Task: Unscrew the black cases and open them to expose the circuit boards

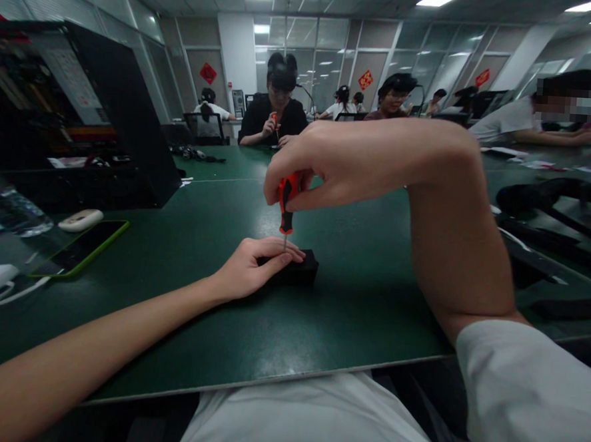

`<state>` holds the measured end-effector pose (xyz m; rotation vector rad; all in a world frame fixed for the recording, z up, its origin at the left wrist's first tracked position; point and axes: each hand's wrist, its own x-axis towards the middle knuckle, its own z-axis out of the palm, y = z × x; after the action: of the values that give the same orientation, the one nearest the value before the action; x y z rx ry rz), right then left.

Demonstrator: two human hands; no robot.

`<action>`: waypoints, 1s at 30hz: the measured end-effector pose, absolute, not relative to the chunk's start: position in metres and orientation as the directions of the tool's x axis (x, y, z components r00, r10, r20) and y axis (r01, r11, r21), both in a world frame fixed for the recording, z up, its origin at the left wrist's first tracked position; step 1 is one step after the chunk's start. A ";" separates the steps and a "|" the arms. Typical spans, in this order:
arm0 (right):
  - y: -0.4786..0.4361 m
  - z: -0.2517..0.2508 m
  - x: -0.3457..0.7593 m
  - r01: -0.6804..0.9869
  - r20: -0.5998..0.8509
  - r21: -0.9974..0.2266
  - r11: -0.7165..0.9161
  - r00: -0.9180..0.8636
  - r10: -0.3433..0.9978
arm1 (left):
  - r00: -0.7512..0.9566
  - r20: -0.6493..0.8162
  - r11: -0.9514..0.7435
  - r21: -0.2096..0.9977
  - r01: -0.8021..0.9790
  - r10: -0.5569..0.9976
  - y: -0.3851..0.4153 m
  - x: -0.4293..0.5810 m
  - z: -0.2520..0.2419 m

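A small black block-shaped object [304,269] lies on the green tabletop in front of me. My left hand [252,266] grips it from the left, thumb on the near side and fingers over the top. Above it, my right hand [312,162] is closed round the orange and black handle of a screwdriver [287,210], wrist bent and arm raised. The screwdriver stands upright, its thin shaft pointing down at the block between my left thumb and fingers. Its tip, and whatever it touches, is hidden by my left hand.
An open computer case [126,117] stands at the left. Near it lie a phone with a green edge [86,248], a white oval case [81,220] and a clear bottle [19,204]. Black gear [561,210] lies at the right. Across the table, a person [277,110] holds another screwdriver.
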<state>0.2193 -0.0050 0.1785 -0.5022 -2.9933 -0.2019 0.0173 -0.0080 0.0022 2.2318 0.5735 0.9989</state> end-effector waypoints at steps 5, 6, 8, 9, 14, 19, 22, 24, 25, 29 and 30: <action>-0.009 0.179 0.219 0.336 0.146 0.082 0.938 -0.936 0.322 | 0.584 0.545 -0.746 0.645 0.167 0.602 -0.010 0.017 0.003; -0.009 0.179 0.218 0.352 0.157 0.090 0.932 -0.929 0.336 | 0.579 0.554 -0.756 0.631 0.176 0.598 -0.011 0.017 0.003; -0.010 0.179 0.218 0.390 0.172 0.120 0.913 -0.914 0.368 | 0.577 0.562 -0.767 0.612 0.190 0.592 -0.011 0.017 0.004; -0.011 0.179 0.218 0.405 0.175 0.136 0.904 -0.908 0.381 | 0.580 0.562 -0.770 0.608 0.193 0.590 -0.012 0.017 0.004; -0.014 0.181 0.222 0.284 0.095 0.106 0.953 -0.957 0.275 | 0.581 0.569 -0.777 0.599 0.192 0.582 -0.011 0.016 0.003; -0.011 0.176 0.221 0.388 0.264 0.148 0.910 -0.902 0.342 | 0.575 0.571 -0.775 0.602 0.194 0.586 -0.011 0.017 0.003; -0.010 0.175 0.219 0.424 0.202 0.141 0.895 -0.897 0.393 | 0.578 0.592 -0.795 0.578 0.181 0.562 -0.010 0.017 0.003; -0.013 0.178 0.219 0.343 0.135 0.107 0.933 -0.935 0.328 | 0.580 0.603 -0.805 0.568 0.172 0.548 -0.009 0.017 0.002; -0.015 0.179 0.219 0.284 0.115 0.093 0.954 -0.955 0.273 | 0.581 0.604 -0.807 0.566 0.170 0.546 -0.009 0.017 0.002; -0.022 0.182 0.221 0.177 0.163 0.111 0.978 -0.974 0.158 | 0.588 0.595 -0.801 0.575 0.166 0.549 -0.009 0.018 0.001; -0.021 0.181 0.222 0.220 0.202 0.123 0.968 -0.960 0.193 | 0.589 0.594 -0.801 0.576 0.163 0.548 -0.009 0.019 0.001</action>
<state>0.2217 -0.0212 0.1809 -0.3100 -2.9275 -0.2138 0.0186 -0.0086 0.0010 2.3530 0.5669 1.1041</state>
